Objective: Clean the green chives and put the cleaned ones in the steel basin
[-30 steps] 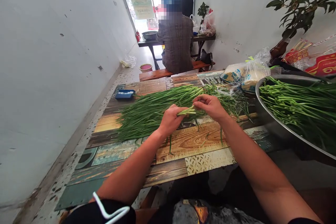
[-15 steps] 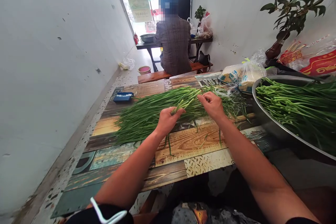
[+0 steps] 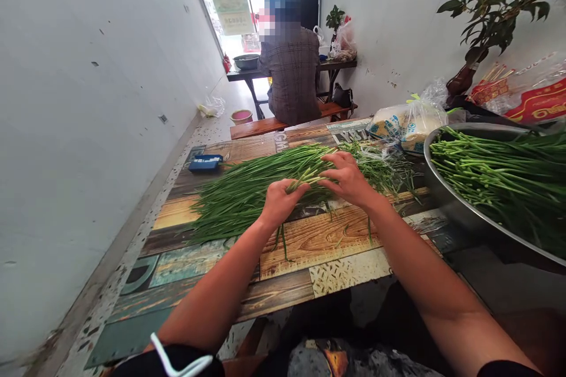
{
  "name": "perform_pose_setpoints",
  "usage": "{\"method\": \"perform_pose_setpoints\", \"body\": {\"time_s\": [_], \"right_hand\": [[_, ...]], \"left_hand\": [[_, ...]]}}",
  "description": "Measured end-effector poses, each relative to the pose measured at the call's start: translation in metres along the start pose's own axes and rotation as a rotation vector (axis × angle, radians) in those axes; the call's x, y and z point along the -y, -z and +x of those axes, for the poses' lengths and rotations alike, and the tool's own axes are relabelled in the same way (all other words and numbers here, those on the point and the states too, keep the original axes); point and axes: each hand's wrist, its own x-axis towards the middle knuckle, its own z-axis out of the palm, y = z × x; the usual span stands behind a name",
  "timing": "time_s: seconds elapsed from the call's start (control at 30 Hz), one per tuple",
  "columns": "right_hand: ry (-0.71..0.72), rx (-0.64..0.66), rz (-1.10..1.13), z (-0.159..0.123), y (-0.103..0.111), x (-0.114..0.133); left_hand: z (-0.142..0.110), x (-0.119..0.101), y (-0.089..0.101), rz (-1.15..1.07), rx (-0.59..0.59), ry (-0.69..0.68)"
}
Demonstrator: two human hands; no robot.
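My left hand (image 3: 282, 199) is closed round a small bunch of garlic chives (image 3: 311, 177), its pale stalk ends pointing right. At those ends is my right hand (image 3: 347, 179), fingers apart, with the thumb and fingertips close to or touching the stalks. Beneath and behind both hands, a large pile of long green chives (image 3: 239, 194) lies across the table, leaves to the left. Thin trimmed scraps (image 3: 389, 171) lie in a heap beyond my right hand. Whether a single stalk is between my right fingertips I cannot make out.
A big metal basin (image 3: 475, 209) of chives stands at the right. Behind it are plastic-bagged packages (image 3: 411, 123) and a potted plant (image 3: 481, 29). On the wood-patterned table (image 3: 309, 247), a blue box (image 3: 206, 162) sits at the left. A person (image 3: 294, 70) sits at another table, back turned.
My right hand has moved slightly left towards the held bunch, and its curled fingers have spread apart. My left hand keeps its hold on the chives.
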Motion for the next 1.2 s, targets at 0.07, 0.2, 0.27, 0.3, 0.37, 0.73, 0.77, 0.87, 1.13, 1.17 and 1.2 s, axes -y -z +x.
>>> {"method": "perform_pose_setpoints", "body": {"time_s": [0.07,0.2,0.27,0.3,0.37,0.73,0.77,0.87,1.13,1.17,1.2], "right_hand": [[0.033,0.041,0.052,0.000,-0.001,-0.001],[0.089,0.105,0.161,0.000,-0.003,-0.003],[0.089,0.138,0.217,0.001,-0.003,-0.005],[0.075,0.153,0.255,0.001,-0.002,-0.005],[0.026,0.181,0.363,0.001,-0.001,-0.004],[-0.652,-0.202,0.910,0.006,0.007,0.001],[-0.684,-0.217,0.856,0.005,0.008,-0.002],[-0.760,-0.178,0.722,0.004,0.011,-0.007],[-0.734,0.046,0.998,0.006,0.003,0.014],[-0.725,0.037,1.010,0.006,0.001,0.016],[-0.711,0.027,1.024,0.006,-0.001,0.017]], "left_hand": [[0.000,0.000,0.000,-0.020,0.009,0.021],[0.000,0.000,0.000,-0.045,0.050,0.035],[0.000,0.000,0.000,-0.045,0.046,0.032],[0.000,0.000,0.000,-0.041,0.042,0.027],[0.000,-0.001,0.000,-0.031,0.036,0.016],[-0.002,-0.005,0.001,0.057,0.004,-0.018],[-0.002,-0.005,0.001,0.061,-0.003,-0.022],[-0.002,-0.006,0.001,0.068,-0.015,-0.028],[-0.003,-0.007,0.000,0.080,-0.045,-0.025],[-0.003,-0.007,-0.001,0.090,-0.046,-0.028],[-0.003,-0.007,-0.001,0.097,-0.047,-0.028]]}}
